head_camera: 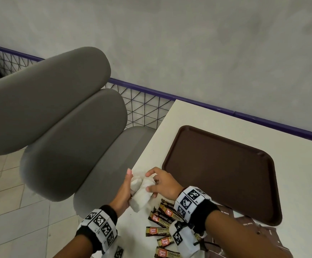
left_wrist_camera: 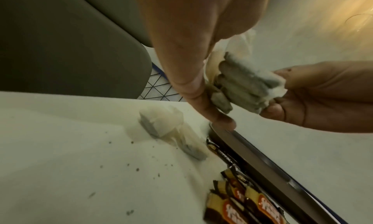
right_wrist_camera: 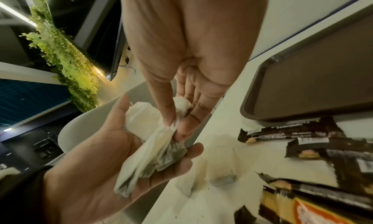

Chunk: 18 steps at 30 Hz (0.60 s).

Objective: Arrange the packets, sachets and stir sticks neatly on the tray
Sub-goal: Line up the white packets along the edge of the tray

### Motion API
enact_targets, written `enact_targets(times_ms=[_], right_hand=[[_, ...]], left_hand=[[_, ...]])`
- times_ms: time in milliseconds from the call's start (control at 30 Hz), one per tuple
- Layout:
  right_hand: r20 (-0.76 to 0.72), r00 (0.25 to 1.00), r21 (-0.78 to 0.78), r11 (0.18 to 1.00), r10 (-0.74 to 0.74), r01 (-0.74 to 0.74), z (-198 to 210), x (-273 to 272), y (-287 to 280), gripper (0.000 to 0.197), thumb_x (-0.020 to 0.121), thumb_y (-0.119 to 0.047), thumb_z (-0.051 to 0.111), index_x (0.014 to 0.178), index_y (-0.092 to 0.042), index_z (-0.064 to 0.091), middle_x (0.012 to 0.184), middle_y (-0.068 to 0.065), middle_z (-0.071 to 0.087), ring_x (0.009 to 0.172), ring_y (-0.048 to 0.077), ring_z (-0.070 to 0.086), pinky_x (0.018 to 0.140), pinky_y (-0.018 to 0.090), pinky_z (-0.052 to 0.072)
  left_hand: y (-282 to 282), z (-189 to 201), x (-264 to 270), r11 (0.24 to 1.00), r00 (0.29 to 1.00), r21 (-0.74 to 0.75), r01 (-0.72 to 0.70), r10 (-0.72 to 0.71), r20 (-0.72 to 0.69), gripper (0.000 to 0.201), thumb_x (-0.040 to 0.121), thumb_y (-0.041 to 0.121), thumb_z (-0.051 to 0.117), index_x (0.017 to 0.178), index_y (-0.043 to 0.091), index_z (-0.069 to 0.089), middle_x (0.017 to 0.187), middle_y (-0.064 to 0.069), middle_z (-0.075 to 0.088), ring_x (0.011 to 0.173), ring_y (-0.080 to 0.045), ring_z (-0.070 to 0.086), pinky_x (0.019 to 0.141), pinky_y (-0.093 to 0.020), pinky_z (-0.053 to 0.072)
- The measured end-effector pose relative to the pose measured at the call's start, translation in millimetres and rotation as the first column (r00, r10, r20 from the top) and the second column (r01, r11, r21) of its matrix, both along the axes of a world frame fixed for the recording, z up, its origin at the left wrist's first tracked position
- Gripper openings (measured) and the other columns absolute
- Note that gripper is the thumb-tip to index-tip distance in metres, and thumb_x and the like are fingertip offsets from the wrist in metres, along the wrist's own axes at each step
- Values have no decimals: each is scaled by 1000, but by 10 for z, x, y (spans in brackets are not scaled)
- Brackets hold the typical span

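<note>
A bundle of white tea-bag sachets (head_camera: 140, 196) lies in the palm of my left hand (head_camera: 127, 187) at the table's left edge. That palm (right_wrist_camera: 101, 163) faces up with its fingers nearly straight beneath the bundle (right_wrist_camera: 153, 154). My right hand (head_camera: 149, 181) reaches in from the right and pinches the sachets' tops between thumb and fingers (right_wrist_camera: 171, 115). Two more white sachets (left_wrist_camera: 159, 123) lie loose on the table. Several brown-and-gold coffee sachets (head_camera: 160, 220) are scattered under my right wrist. The brown tray (head_camera: 222, 174) holds nothing. No stir sticks show.
Dark brown flat packets (head_camera: 244, 224) lie at the tray's near corner. A grey padded chair (head_camera: 67, 131) stands close against the table's left edge. Dark crumbs (left_wrist_camera: 137, 168) speckle the white tabletop (head_camera: 300, 183). A purple rail (head_camera: 263, 120) runs along the wall behind.
</note>
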State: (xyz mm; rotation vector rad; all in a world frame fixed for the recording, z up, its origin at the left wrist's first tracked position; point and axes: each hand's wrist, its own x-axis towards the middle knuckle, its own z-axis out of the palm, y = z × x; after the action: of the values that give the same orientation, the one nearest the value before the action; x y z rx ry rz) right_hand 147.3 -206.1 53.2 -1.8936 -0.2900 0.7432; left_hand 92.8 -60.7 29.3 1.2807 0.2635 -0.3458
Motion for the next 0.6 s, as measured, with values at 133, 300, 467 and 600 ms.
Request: enact_targets(times_ms=[133,300,467,600], right_hand=[[-20,999,37,998,-44,45,50,77,-48,35,78,2,67,96,-19,45,76,8,59,50,17,55,51,22,51],[66,992,30,994,-104,103,101,177,-65,30,75,1,68,82,-21,49,78,7,60,53,13,52,49,20,46],[155,978,46,990,-140,134,103,225,-91,27,75,-1,69,85,-20,52,85,8,62,69,14,53,62,19,46],[190,958,103,975,-213,196,75,224,-125,29,74,-1,70,91,-18,52,80,2,59,65,7,47,59,8,41]], left_hand=[[6,-27,75,1000,999,22,-2,1,43,70,81,66,48,123,10,52,114,-18,65,101,-33,65,85,-43,54],[-55,96,133,993,999,-102,53,-52,12,50,73,19,74,118,7,56,99,-17,67,82,-29,66,64,-40,57],[-64,143,223,968,994,-251,16,-42,-102,44,80,-2,57,122,6,51,109,-25,61,94,-42,64,71,-50,58],[-78,207,272,971,993,-232,50,-73,-92,37,86,-10,47,120,5,52,107,-25,64,92,-41,66,66,-43,59]])
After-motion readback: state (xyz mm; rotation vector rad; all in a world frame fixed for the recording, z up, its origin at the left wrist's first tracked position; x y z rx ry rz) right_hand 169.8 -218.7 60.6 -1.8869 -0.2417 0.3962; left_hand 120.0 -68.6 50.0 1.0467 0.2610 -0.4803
